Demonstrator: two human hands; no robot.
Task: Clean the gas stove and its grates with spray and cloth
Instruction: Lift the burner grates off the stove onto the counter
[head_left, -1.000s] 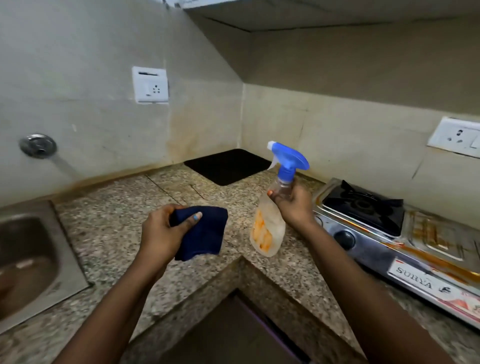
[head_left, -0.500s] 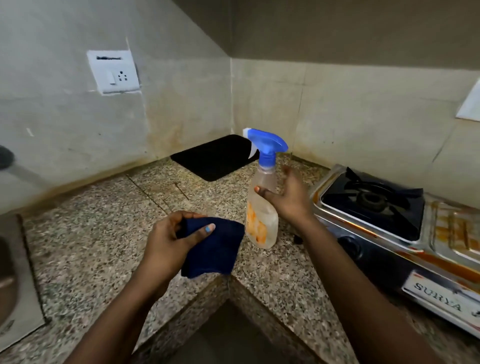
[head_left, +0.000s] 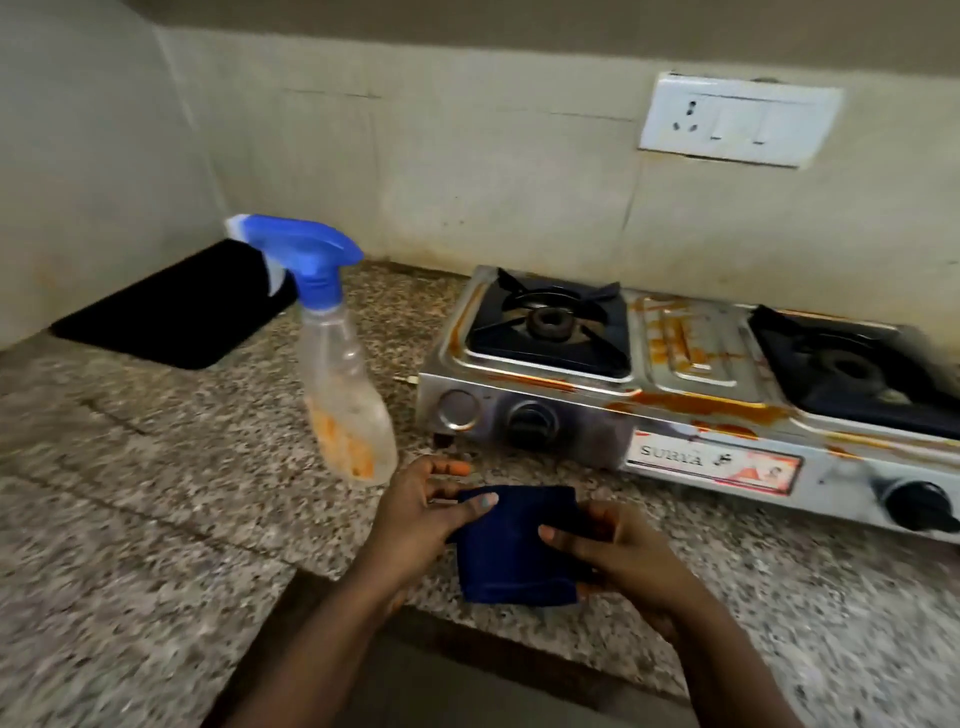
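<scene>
- Left hand (head_left: 421, 519) and right hand (head_left: 618, 551): both pinching folded dark-blue cloth (head_left: 514, 545), thumbs on top, held just in front of gas stove (head_left: 691, 415), above the counter (head_left: 130, 493) edge.
- Spray bottle (head_left: 343, 384): upright, untouched, just left of stove and beyond left hand; nearer left hand than right.
- Stove: long axis running left to right, up and right of the cloth; right hand nearer its middle.
- Orange stains across stove top and front; cleaning judged not yet begun.
- Count: hands 2, cloth 1, bottle 1, stove 1, grates 2, knobs visible 2.
- Black mat (head_left: 171, 317): far left of stove, in the corner.
</scene>
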